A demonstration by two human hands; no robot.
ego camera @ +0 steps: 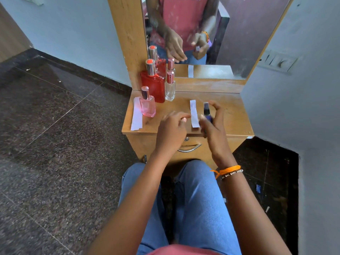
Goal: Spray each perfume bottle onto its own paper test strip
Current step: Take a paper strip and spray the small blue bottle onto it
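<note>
My right hand grips a small purple spray bottle, held upright just right of a white paper strip that lies flat on the wooden table. My left hand hovers left of that strip, fingers loosely curled and holding nothing, fingertips close to the strip's left edge. At the table's left stand a pink bottle, a tall red bottle and a clear bottle, all capped. A small stack of white strips lies beside the pink bottle.
A mirror rises at the back of the table and reflects the bottles and my hands. A drawer with a metal handle sits below the tabletop. My knees in blue jeans are under the table edge. Dark stone floor lies on both sides.
</note>
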